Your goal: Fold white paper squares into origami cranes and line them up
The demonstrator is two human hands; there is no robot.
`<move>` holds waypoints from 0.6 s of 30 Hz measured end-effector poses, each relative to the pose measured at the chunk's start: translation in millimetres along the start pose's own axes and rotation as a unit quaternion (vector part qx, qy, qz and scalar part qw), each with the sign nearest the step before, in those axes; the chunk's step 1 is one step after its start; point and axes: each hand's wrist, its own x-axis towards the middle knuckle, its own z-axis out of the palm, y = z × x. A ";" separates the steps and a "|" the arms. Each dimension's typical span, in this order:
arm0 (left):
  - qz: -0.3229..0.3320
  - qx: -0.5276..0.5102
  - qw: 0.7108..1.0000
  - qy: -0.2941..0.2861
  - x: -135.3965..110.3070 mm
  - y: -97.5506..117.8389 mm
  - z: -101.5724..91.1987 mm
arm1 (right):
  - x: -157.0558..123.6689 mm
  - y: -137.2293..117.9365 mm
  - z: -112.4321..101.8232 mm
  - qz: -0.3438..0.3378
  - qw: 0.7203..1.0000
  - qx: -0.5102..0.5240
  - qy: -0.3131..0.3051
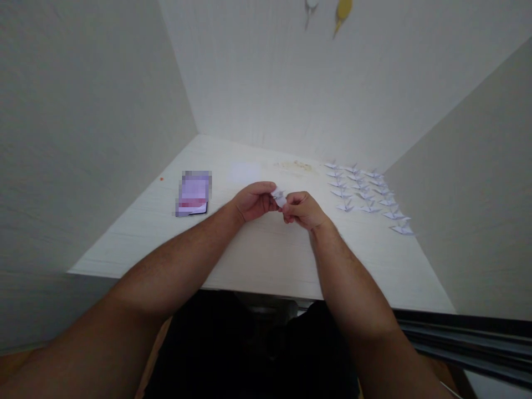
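Note:
Between my two hands, above the middle of the white desk (266, 255), is a small folded piece of white paper (279, 197). My left hand (256, 200) pinches its left side with thumb and fingers. On the other side, my right hand (302, 209) grips the paper's right edge between thumb and forefinger. Parts of the paper are hidden by the fingertips, and its exact folded shape is too small to make out. To the right stand several white paper cranes (368, 194) in loose rows.
A blurred-out phone-like device (194, 194) lies on the left of the desk. Near the back wall is a worn, yellowish patch (297, 165). A tiny orange speck (162, 179) sits near the left wall. Two hooks, one yellow (343, 11), are on the back wall.

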 end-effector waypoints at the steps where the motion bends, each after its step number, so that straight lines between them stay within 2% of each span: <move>1: -0.011 -0.006 1.000 0.002 0.7 -0.1 -1.2 | 0.5 0.2 -0.5 -0.004 1.000 -0.007 -0.001; 4: -0.032 -0.015 0.999 0.032 3.1 0.1 -5.4 | 2.6 -0.7 -1.2 -0.008 1.000 -0.006 0.005; 7: -0.033 -0.006 0.997 0.066 5.5 0.1 -8.5 | 5.4 -2.4 -0.5 -0.035 0.996 0.019 0.084; 10: -0.043 0.030 0.997 0.065 7.5 -1.8 -10.0 | 7.8 -3.0 0.4 -0.084 0.984 0.011 0.154; 14: -0.054 0.089 0.994 0.034 8.9 -6.3 -10.1 | 8.0 -3.3 2.5 -0.104 0.985 -0.023 0.139; 18: -0.032 0.110 0.992 0.061 9.7 -9.7 -8.1 | 6.3 -6.2 6.6 -0.087 0.984 -0.057 0.144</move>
